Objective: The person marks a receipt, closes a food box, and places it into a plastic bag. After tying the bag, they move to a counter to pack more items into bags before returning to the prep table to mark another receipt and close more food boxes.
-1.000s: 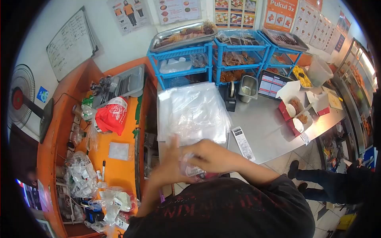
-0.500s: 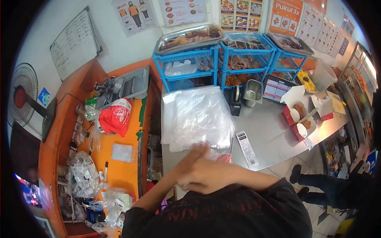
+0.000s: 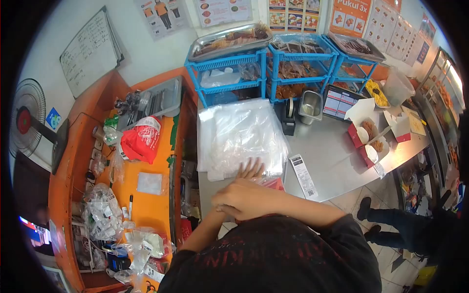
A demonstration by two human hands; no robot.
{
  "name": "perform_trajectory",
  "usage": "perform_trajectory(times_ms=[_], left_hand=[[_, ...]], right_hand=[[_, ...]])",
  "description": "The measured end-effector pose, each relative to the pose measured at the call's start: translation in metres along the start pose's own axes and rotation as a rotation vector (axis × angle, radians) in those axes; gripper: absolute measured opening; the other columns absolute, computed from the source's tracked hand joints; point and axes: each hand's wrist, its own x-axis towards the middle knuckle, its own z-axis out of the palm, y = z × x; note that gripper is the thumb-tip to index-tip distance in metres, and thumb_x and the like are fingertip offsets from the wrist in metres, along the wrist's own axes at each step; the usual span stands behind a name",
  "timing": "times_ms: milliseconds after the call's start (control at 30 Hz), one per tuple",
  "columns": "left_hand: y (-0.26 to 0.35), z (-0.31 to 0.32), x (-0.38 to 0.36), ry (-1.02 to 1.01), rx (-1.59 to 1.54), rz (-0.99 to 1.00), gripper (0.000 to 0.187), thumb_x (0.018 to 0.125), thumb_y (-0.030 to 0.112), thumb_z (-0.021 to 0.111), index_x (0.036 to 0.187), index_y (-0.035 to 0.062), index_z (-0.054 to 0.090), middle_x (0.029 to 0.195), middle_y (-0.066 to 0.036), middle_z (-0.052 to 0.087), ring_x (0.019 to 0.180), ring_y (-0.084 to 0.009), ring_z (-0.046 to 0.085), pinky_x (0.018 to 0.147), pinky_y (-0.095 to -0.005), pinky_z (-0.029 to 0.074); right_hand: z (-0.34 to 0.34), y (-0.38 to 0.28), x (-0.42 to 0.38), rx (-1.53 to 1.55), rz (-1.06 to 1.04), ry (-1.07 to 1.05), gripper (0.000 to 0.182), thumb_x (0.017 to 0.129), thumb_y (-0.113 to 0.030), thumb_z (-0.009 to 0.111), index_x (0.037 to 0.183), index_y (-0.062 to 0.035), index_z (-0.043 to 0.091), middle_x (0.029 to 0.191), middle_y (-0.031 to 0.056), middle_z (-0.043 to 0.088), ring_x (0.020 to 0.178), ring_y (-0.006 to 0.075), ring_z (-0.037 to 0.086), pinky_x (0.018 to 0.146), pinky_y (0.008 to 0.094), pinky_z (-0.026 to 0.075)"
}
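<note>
My arms cross in front of my body. With its fingers spread, my left hand [image 3: 250,170] rests at the near edge of a stack of clear plastic bags [image 3: 239,134]. Over my left wrist lies my right hand [image 3: 237,199], its fingers curled; whatever may be inside them is hidden. Partly covered by my forearm, a red item [image 3: 272,183] sits beside my left hand. A printed receipt [image 3: 304,177] lies to the right of the bags.
Behind the bags stand a tape dispenser [image 3: 289,119], a metal container [image 3: 310,106] and a tablet [image 3: 340,101]. Blue racks [image 3: 227,63] line the back. Open food boxes [image 3: 359,134] are at right. An orange counter [image 3: 144,205] holds a red bag [image 3: 141,139]. A person's legs [image 3: 398,229] show at right.
My left hand has moved slightly forward and right, and its fingers now spread. My right hand has shifted up a little, staying across the left wrist. The camera view has shifted slightly.
</note>
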Motion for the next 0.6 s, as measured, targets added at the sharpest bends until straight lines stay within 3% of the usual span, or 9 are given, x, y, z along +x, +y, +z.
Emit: perform_trajectory(times_ms=[133, 167, 233, 267, 300, 367, 400, 533, 600], left_hand=[[0.013, 0.011, 0.004, -0.174, -0.635, 0.461, 0.072, 0.086, 0.039, 0.054, 0.143, 0.0067, 0.023, 0.149, -0.011, 0.021, 0.137, -0.0208, 0.021, 0.113, -0.0395, 0.013], [0.013, 0.007, -0.002, -0.176, -0.643, 0.452, 0.072, 0.086, 0.039, 0.054, 0.143, 0.0067, 0.023, 0.149, -0.011, 0.021, 0.137, -0.0208, 0.021, 0.113, -0.0395, 0.013], [0.013, -0.025, -0.006, -0.755, -0.751, 0.09, 0.069, 0.089, 0.035, 0.055, 0.142, 0.0065, 0.021, 0.146, -0.013, 0.026, 0.132, -0.0217, 0.029, 0.11, -0.0405, 0.024], [0.035, -0.084, 0.004, -0.806, -1.077, -0.323, 0.065, 0.084, 0.034, 0.063, 0.136, 0.0074, 0.034, 0.135, -0.013, 0.04, 0.12, -0.0214, 0.042, 0.101, -0.0351, 0.036], [0.028, -0.064, -0.001, -0.822, -1.084, -0.328, 0.065, 0.084, 0.034, 0.063, 0.136, 0.0074, 0.034, 0.135, -0.013, 0.04, 0.12, -0.0214, 0.042, 0.101, -0.0351, 0.036], [0.015, -0.024, -0.003, -0.427, -1.018, 0.094, 0.056, 0.083, 0.039, 0.064, 0.125, 0.0084, 0.043, 0.118, -0.01, 0.05, 0.107, -0.0204, 0.049, 0.092, -0.0326, 0.041], [0.018, -0.02, -0.001, -0.346, -0.98, 0.133, 0.043, 0.084, 0.041, 0.062, 0.11, 0.008, 0.05, 0.109, -0.007, 0.052, 0.103, -0.0188, 0.05, 0.087, -0.0319, 0.042], [0.033, -0.046, 0.007, -0.721, -1.021, -0.16, 0.033, 0.087, 0.036, 0.057, 0.1, 0.0061, 0.056, 0.11, -0.008, 0.052, 0.105, -0.0222, 0.05, 0.087, -0.034, 0.042], [0.024, -0.014, -0.001, -0.278, -0.607, -0.002, 0.021, 0.085, 0.026, 0.058, 0.088, 0.0053, 0.058, 0.106, -0.009, 0.054, 0.102, -0.0258, 0.051, 0.085, -0.0359, 0.042]], right_hand=[[0.012, 0.02, 0.016, 0.248, -0.051, 0.047, 0.01, 0.083, -0.013, 0.055, 0.085, -0.0031, 0.056, 0.076, 0.0186, 0.06, 0.07, 0.0397, 0.058, 0.062, 0.0447, 0.045], [0.013, 0.031, 0.02, 0.258, -0.069, 0.081, 0.01, 0.085, -0.013, 0.055, 0.085, -0.0028, 0.055, 0.074, 0.0185, 0.059, 0.067, 0.0382, 0.057, 0.061, 0.0427, 0.045], [0.004, 0.058, 0.029, 0.222, -0.058, 0.187, 0.011, 0.086, -0.013, 0.054, 0.084, -0.0021, 0.055, 0.067, 0.0179, 0.056, 0.061, 0.0354, 0.056, 0.058, 0.0397, 0.044], [0.0, 0.07, 0.03, 0.182, -0.021, 0.26, 0.012, 0.086, -0.013, 0.054, 0.082, -0.0016, 0.055, 0.064, 0.0174, 0.054, 0.058, 0.034, 0.054, 0.056, 0.0388, 0.043], [-0.005, 0.07, 0.031, 0.194, -0.011, 0.267, 0.012, 0.086, -0.013, 0.054, 0.082, -0.0016, 0.055, 0.064, 0.0174, 0.054, 0.058, 0.034, 0.054, 0.056, 0.0388, 0.043], [-0.014, 0.067, 0.028, 0.15, 0.166, 0.255, 0.014, 0.084, -0.015, 0.056, 0.081, -0.0016, 0.06, 0.072, 0.0202, 0.059, 0.069, 0.0385, 0.057, 0.062, 0.0416, 0.045], [-0.012, 0.07, 0.027, 0.12, 0.137, 0.241, 0.015, 0.084, -0.016, 0.057, 0.08, -0.0018, 0.061, 0.072, 0.0203, 0.06, 0.069, 0.0378, 0.058, 0.062, 0.0417, 0.045], [-0.005, 0.083, 0.02, 0.057, -0.004, 0.339, 0.017, 0.085, -0.014, 0.057, 0.075, -0.0005, 0.053, 0.055, 0.0164, 0.048, 0.049, 0.0281, 0.047, 0.051, 0.037, 0.04], [-0.023, 0.075, 0.002, 0.164, 0.164, 0.318, 0.013, 0.084, -0.012, 0.058, 0.081, -0.001, 0.053, 0.066, 0.013, 0.052, 0.058, 0.0234, 0.053, 0.058, 0.0335, 0.043]])
